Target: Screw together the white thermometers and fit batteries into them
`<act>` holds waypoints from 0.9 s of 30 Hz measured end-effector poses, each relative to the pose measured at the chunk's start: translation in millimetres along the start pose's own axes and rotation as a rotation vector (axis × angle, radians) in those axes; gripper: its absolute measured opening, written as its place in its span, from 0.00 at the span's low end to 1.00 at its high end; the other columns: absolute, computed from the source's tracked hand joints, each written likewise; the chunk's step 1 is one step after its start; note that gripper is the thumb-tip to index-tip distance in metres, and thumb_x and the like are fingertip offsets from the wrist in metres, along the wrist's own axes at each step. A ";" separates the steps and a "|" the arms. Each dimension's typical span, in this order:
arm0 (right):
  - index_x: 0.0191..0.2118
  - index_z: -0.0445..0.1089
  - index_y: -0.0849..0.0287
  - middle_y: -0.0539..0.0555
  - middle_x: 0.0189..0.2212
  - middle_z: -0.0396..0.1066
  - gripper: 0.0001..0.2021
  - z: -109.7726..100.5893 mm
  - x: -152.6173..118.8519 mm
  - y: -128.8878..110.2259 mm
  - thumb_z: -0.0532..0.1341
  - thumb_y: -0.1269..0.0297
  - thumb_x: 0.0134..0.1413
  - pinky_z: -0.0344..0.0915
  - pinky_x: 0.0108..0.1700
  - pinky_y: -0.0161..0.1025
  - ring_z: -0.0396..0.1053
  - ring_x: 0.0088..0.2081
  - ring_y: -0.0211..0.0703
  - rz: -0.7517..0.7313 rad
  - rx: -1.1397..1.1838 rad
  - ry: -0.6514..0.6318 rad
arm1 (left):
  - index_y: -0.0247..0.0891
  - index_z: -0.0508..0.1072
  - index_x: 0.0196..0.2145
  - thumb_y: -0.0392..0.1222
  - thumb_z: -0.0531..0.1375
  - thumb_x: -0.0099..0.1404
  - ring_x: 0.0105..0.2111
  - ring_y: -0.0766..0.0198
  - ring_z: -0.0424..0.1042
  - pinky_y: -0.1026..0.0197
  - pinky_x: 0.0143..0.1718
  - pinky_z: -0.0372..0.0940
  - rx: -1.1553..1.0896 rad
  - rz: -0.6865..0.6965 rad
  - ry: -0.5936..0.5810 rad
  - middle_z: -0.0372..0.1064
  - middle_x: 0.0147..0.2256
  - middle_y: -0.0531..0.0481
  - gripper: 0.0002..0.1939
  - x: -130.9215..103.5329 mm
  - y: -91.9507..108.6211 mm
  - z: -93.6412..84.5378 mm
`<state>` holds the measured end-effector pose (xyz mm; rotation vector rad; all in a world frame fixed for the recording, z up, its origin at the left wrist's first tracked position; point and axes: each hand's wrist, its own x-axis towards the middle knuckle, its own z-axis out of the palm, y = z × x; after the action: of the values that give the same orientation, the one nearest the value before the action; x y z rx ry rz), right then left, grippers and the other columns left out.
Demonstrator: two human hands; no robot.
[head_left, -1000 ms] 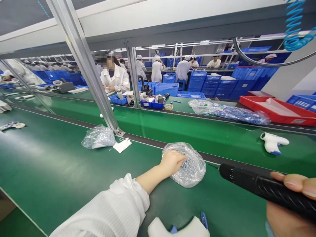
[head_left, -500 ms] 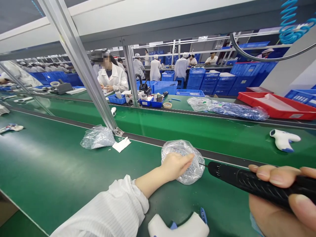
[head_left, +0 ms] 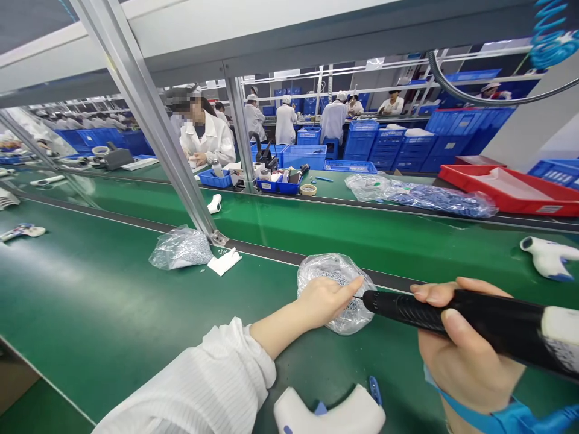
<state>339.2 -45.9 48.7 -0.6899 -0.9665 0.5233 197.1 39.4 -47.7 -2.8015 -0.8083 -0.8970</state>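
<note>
My left hand [head_left: 322, 301] reaches into an open clear plastic bag [head_left: 355, 322] of tiny metal screws, fingers pressed together over the contents; what the fingertips hold is hidden. My right hand [head_left: 470, 349] is wrapped round a black electric screwdriver [head_left: 407, 308], its thin bit pointing left to the fingertips of my left hand above the bag. A blue strap circles my right wrist. Below the bag lies a white curved plastic housing [head_left: 330, 416], cut off by the lower edge, with a small blue part [head_left: 375, 390] beside it.
Another bag of screws [head_left: 183, 248] and a white tissue [head_left: 225, 262] lie left on the green bench [head_left: 113, 301]. A metal post [head_left: 154, 120] rises behind them. White devices ride on the green belt [head_left: 280, 226]. Beyond are a red tray [head_left: 511, 187], blue bins and people in white.
My right hand has moved left with the screwdriver, bringing the bit over the bag to my left fingertips. The white device at right has shifted right; the one near the post has also moved right.
</note>
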 end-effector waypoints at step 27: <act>0.39 0.66 0.58 0.48 0.25 0.67 0.16 2.0 0.4 5.3 0.65 0.69 0.40 0.61 0.42 0.44 0.65 0.30 0.43 -0.003 -0.022 -0.016 | 0.35 0.60 0.55 0.30 0.45 0.61 0.21 0.64 0.67 0.62 0.27 0.65 0.012 0.043 -0.119 0.66 0.20 0.54 0.24 0.7 0.6 -7.3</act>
<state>337.2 -41.5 45.9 -0.7054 -0.9892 0.5171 194.1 37.4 -41.3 -2.8724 -0.7625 -0.7223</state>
